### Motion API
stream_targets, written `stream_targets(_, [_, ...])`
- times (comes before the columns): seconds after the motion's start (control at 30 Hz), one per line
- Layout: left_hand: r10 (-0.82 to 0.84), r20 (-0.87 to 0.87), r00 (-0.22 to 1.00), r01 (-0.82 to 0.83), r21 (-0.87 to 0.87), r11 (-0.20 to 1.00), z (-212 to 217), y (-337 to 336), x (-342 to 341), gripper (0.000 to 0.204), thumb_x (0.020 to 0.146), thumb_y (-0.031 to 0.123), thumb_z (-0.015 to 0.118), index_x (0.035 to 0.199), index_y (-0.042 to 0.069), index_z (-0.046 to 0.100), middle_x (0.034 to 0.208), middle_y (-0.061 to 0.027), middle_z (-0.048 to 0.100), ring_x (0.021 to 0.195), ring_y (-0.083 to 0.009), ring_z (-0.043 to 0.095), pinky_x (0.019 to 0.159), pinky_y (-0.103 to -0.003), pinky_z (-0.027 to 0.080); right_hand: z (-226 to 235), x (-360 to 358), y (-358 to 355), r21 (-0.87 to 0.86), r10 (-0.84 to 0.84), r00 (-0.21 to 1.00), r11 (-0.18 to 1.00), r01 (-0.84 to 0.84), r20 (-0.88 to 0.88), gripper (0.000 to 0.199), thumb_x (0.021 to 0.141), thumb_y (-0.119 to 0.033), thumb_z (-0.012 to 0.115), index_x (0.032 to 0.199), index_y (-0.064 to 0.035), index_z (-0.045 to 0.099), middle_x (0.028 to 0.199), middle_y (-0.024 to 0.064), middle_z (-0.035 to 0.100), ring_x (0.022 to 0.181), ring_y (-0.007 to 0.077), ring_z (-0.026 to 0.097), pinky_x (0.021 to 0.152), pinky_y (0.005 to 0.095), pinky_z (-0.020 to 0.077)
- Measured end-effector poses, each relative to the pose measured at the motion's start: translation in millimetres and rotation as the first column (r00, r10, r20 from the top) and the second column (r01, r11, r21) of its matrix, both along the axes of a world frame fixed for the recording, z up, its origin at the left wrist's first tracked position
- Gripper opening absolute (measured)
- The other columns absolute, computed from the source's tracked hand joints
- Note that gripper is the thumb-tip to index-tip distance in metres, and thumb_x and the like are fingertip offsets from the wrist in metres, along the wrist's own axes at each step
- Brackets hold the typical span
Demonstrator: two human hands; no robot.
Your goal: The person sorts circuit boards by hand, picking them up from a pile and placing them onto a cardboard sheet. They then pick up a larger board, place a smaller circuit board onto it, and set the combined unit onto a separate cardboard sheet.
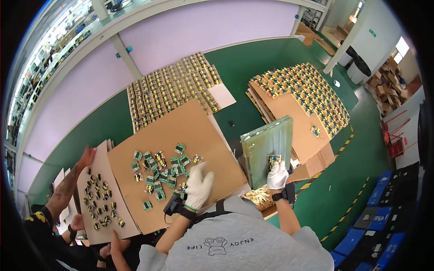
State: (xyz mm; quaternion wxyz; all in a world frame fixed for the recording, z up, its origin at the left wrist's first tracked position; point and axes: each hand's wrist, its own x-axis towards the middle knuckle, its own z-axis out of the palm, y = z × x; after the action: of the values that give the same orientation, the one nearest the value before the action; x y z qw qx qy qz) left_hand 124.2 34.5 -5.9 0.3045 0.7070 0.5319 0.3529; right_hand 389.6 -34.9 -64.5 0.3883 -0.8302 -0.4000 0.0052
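My left hand [199, 186], in a white knit glove, hovers over a brown cardboard sheet [217, 149] with its fingers apart and nothing visible between them. Beside it spreads a loose cluster of small green circuit boards [171, 177], some face up with yellow and black parts. One board [197, 159] lies just beyond its fingertips. My right hand [277, 176], also gloved, grips a circuit board [273, 161] by its near end. That board is upright in front of a greenish stack of panels [267, 144]; whether they touch, I cannot tell.
At left, a co-worker's hands [87, 156] are at a cardboard sheet [101, 151] bearing more boards. Dense rows of boards cover sheets at the back [174, 86] and a stack [307, 90] at right. Below my right arm is a carton of shredded filling [260, 198]. Blue bins [379, 221] stand lower right.
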Motion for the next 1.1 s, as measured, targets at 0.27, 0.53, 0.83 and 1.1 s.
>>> stream_targets(0.27, [-0.392, 0.06, 0.918, 0.389, -0.33, 0.86, 40.9, -10.5, 45.5, 0.043, 0.083, 0.028, 0.059, 0.119, 0.006, 0.052, 0.108, -0.0174, 0.058, 0.096, -0.0291, 0.06, 0.084, -0.038, 0.047, -22.2, -26.8, -7.0, 0.099, -0.144, 0.96, 0.98, 0.172, -0.241, 0.047, 0.099, -0.032, 0.031, 0.126, 0.0038, 0.046, 0.111, 0.0262, 0.057, 0.098, 0.0378, 0.057, 0.084, 0.0423, 0.0445])
stream_targets(0.53, [-0.603, 0.011, 0.797, 0.544, -0.448, 0.71, 59.7, -8.1, 57.8, 0.055, 0.081, 0.038, 0.059, 0.126, 0.01, 0.043, 0.099, -0.0194, 0.062, 0.087, -0.0356, 0.062, 0.074, -0.043, 0.049, 59.9, -71.5, 0.3, 0.315, 0.171, 0.542, 0.931, 0.183, -0.823, 0.054, 0.098, -0.041, 0.033, 0.133, 0.0008, 0.037, 0.109, 0.011, 0.053, 0.097, 0.0168, 0.051, 0.085, 0.0292, 0.0429])
stream_targets(0.83, [-0.405, -0.552, 0.728, 0.623, 0.287, 0.728, 53.3, -5.5, 55.7, 0.024, 0.081, 0.034, 0.058, 0.089, 0.013, 0.049, 0.071, -0.0045, 0.056, 0.062, -0.0234, 0.061, 0.055, -0.038, 0.048, 143.8, -54.0, -17.5, -0.359, 0.619, 0.66, 0.785, -0.505, 0.425, 0.044, 0.071, -0.038, 0.071, 0.097, -0.0049, 0.058, 0.094, 0.0094, 0.06, 0.087, 0.0219, 0.057, 0.077, 0.04, 0.0404])
stream_targets(1.1, [-0.46, -0.197, 0.866, 0.476, 0.045, 0.878, 77.3, 2.6, 55.7, 0.078, 0.069, 0.025, 0.072, 0.133, 0.004, 0.033, 0.133, -0.0244, 0.039, 0.099, -0.0399, 0.056, 0.084, -0.045, 0.048, 35.1, -23.9, -35.0, 0.051, 0.188, 0.981, 0.981, -0.186, -0.042, 0.027, 0.08, -0.014, 0.068, 0.094, 0.0014, 0.052, 0.085, 0.017, 0.056, 0.079, 0.0309, 0.054, 0.074, 0.0373, 0.0442])
